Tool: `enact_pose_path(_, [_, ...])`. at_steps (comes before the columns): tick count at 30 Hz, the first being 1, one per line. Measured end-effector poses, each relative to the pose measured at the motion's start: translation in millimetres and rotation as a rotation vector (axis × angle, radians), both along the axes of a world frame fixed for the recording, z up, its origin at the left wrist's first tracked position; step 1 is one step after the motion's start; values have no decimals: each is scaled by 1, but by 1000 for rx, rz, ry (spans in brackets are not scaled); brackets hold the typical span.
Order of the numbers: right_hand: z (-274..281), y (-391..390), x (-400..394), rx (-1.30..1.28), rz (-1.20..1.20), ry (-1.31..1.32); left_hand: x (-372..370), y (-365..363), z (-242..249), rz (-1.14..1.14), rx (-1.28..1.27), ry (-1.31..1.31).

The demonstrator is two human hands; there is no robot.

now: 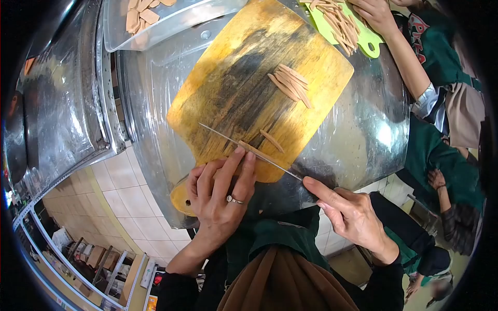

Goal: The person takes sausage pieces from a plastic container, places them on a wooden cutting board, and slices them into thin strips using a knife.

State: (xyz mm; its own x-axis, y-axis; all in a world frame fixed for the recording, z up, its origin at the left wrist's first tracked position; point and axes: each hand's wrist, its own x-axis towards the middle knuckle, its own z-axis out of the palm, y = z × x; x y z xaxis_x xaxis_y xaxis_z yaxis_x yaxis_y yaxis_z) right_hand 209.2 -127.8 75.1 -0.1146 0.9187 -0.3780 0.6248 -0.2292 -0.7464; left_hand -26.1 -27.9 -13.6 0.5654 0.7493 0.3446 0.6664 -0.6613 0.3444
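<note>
Fingertips of my left hand (pixel 220 189) press a pinkish-brown sausage slice (pixel 243 143) onto the wooden cutting board (pixel 207 98). My right hand (pixel 353 215) grips a thin knife (pixel 218 133), its index finger stretched along the handle end. The blade lies diagonally across the board, right against the slice and close to my left fingertips. Just beyond it, a couple of cut strips (pixel 272 140) rest on the wood. Farther up the board is a small bundle of strips (pixel 290 84). My right palm hides most of the knife handle.
A clear plastic tub (pixel 176 23) with slices (pixel 140 18) stands at upper left. At upper right, another person's hand (pixel 376 15) is by a green cutting board (pixel 369 44) heaped with strips. The metal table (pixel 358 119) has a plastic cover. More people are at right.
</note>
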Motion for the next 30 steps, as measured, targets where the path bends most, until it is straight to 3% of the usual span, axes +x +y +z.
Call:
enact_pose_path(11, [-12,-7,-6,10,63,-150,-2,-1,2,9,3,25])
enact_pose_path(22, [-28,21,-2,77,-61,-16,0,-1,2,10,12,48])
enact_pose_path(30, [-8,3,-7,124,-26,-1,-2,-2,2,-5,12,38])
